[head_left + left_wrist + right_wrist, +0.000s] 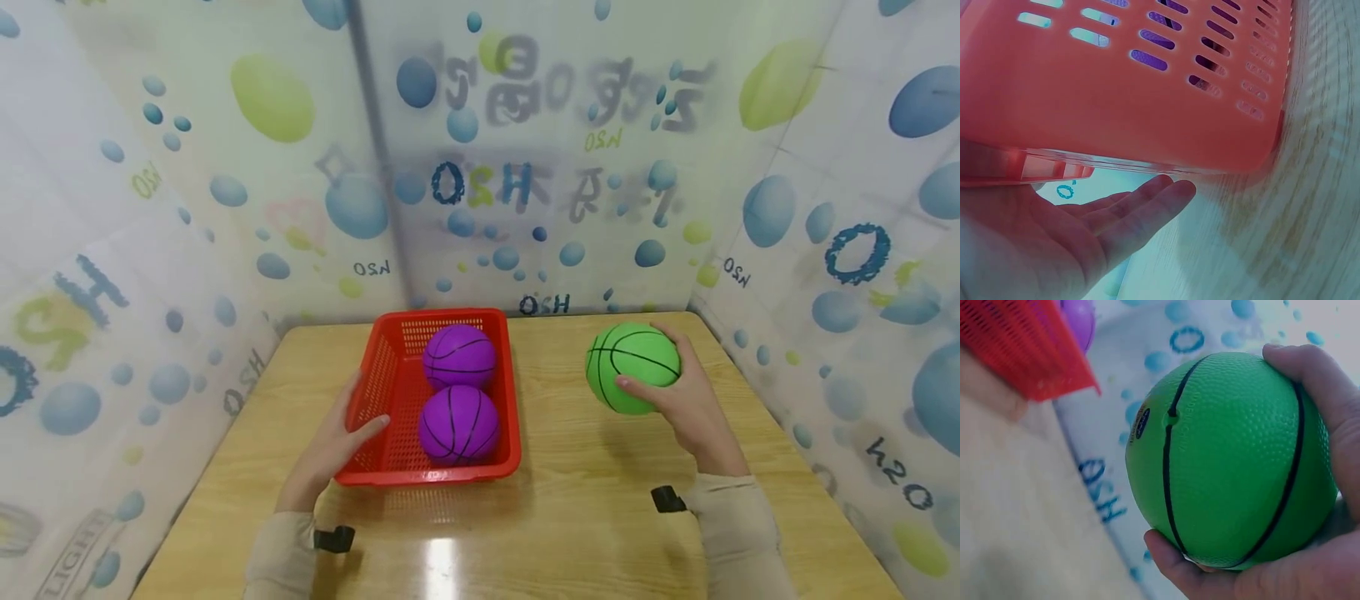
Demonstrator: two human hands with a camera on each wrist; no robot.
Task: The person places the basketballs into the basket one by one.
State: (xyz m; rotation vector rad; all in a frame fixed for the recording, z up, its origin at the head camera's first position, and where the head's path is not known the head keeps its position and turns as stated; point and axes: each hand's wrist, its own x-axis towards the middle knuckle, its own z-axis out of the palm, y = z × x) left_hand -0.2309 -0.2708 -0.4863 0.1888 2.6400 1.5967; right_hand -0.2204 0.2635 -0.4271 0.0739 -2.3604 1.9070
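A red plastic basket with slotted walls stands on the table, holding two purple basketballs, one behind the other. My left hand holds the basket's left rim, the thumb reaching over it and the fingers along the outer wall. In the left wrist view those fingers are nearly straight beside the wall; the thumb is hidden. To the right, my right hand grips a green basketball with black lines, thumb and fingers spread around it. The ball is raised over the table.
The wooden table extends in front of the basket and to its right. Patterned curtain walls with blue and green dots close in the back and both sides.
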